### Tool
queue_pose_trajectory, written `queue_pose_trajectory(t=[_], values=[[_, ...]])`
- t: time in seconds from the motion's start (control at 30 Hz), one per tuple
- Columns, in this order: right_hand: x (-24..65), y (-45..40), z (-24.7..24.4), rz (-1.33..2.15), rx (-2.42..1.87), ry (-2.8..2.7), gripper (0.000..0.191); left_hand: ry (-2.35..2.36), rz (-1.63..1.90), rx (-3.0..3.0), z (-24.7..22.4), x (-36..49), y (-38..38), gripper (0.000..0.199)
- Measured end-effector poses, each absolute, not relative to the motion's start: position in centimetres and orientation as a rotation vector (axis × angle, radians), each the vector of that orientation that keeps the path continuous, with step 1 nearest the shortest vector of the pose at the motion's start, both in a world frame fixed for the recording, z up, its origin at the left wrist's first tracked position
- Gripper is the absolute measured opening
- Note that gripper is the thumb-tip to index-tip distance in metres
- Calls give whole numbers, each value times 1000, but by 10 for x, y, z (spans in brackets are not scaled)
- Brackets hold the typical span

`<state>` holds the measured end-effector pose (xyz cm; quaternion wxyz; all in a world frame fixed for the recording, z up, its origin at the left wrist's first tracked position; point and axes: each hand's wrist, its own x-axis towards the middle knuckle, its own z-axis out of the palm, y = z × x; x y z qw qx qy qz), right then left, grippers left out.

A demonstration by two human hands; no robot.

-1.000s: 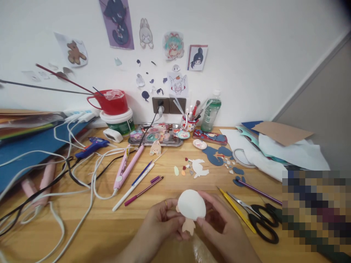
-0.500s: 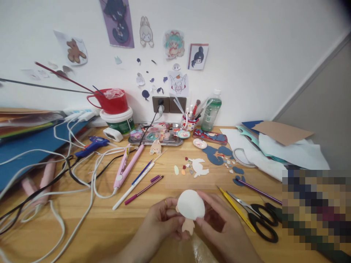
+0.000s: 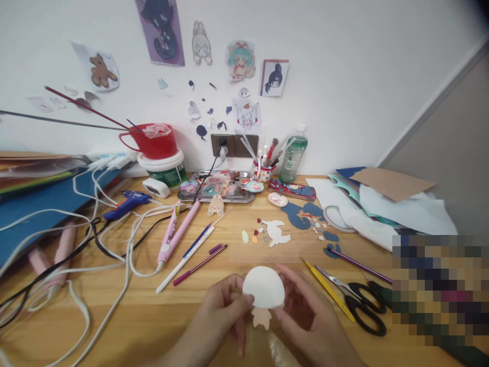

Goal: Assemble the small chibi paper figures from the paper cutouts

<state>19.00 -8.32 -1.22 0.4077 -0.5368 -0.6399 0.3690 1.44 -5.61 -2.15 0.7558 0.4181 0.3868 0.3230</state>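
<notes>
Between my two hands is a small cutout figure (image 3: 263,288), a rounded white head piece above a peach body shape with stubby limbs. My left hand (image 3: 228,308) grips its left edge, thumb on the front of the white piece and a ring on one finger. At the right edge, my right hand (image 3: 303,308) pinches the figure with the thumb near the lower corner and fingers behind. A crinkled clear plastic piece (image 3: 280,349) lies below the hands. Beyond them rest a white cutout shape (image 3: 277,233) and several small coloured bits.
Black-handled scissors (image 3: 362,306) and yellow tweezers (image 3: 330,290) lie to the right. Pens (image 3: 200,265), a pink flat iron (image 3: 178,237), a blue glue gun (image 3: 128,204) and tangled white cables (image 3: 128,244) occupy the left. A metal tray (image 3: 244,198) stands by the wall.
My left thumb has moved up from the body onto the white head piece. The figure has turned to face the camera more squarely, and my left lower fingers have extended downward.
</notes>
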Motion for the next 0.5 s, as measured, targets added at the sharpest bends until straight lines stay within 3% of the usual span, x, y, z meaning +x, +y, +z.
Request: queue_pose_trajectory(t=[0.27,0.4,0.5], values=[[189,-80,-3,1166,-1454,-1469,12,856,744,901,-21,14,-57,26],[194,-79,3,930,-1377,-1633,12,949,867,1077,-13,11,-57,26],[201,-79,6,549,-1131,-1828,13,1010,1046,1362,-5,8,-58,13]])
